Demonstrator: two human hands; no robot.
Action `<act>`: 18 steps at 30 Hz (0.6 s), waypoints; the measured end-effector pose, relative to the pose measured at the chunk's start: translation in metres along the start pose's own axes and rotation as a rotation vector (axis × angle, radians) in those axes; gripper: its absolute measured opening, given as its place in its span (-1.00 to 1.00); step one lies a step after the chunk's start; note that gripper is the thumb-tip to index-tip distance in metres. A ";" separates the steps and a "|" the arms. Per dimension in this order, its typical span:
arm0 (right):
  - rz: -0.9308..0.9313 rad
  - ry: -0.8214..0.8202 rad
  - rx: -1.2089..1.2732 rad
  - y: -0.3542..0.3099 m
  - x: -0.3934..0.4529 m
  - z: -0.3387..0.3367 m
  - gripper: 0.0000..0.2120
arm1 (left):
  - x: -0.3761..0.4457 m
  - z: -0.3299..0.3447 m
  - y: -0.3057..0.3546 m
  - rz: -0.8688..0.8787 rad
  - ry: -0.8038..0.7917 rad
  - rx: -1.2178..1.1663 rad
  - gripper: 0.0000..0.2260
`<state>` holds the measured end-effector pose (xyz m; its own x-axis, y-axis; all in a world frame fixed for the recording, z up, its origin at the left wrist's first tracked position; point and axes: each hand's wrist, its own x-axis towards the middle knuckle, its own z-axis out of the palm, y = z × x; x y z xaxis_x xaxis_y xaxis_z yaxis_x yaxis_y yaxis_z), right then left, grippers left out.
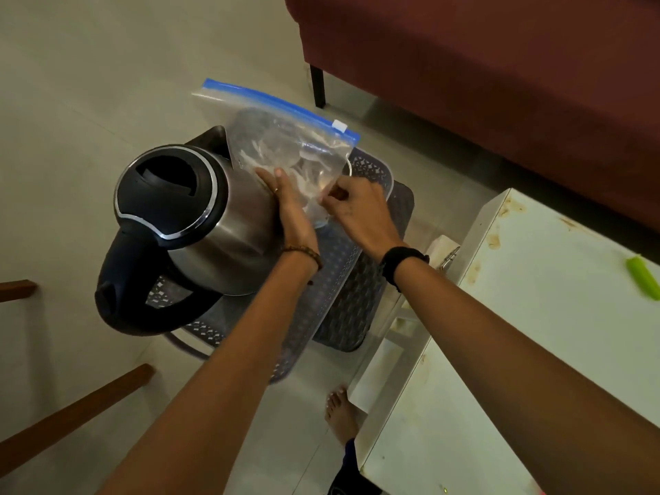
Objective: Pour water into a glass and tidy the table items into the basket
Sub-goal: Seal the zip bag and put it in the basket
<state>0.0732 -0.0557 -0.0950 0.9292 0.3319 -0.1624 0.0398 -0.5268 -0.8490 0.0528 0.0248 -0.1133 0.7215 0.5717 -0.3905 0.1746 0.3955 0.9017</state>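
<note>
The kettle [200, 223] has a brushed silver steel body, a black lid ringed by a thin chrome band, and a black handle and spout. The basket [343, 280] beneath it is dark grey-blue plastic, its walls pierced in a small repeating lattice — little diamond-like cutouts in rows. The zip bag [289, 151] is clear, with a bright blue strip along the top and a white slider. The left hand [289, 205] wears a thin ring and a brown beaded bracelet; the right hand [357, 209] has a black band at the wrist. The sofa [500, 83] is deep maroon, the floor [89, 66] pale beige tile, the table [535, 298] white with brown stains — and a light green object [644, 278] lies on it.
</note>
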 end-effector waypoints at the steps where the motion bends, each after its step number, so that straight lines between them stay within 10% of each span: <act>1: 0.010 0.027 0.024 0.001 -0.002 0.000 -0.87 | 0.003 0.000 0.003 -0.008 -0.012 -0.032 -0.53; 13: 0.093 0.304 0.301 0.029 -0.088 -0.050 -0.91 | -0.127 0.029 -0.012 0.278 0.232 0.313 -0.60; 18: 0.243 0.390 0.248 0.084 -0.168 -0.107 -0.92 | -0.206 0.072 -0.067 0.289 -0.275 0.618 -0.79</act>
<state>-0.0409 -0.2394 -0.0855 0.9705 -0.1176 -0.2106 -0.2384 -0.3357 -0.9113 -0.0592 -0.1708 -0.0798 0.9237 0.3590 -0.1340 0.2393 -0.2674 0.9334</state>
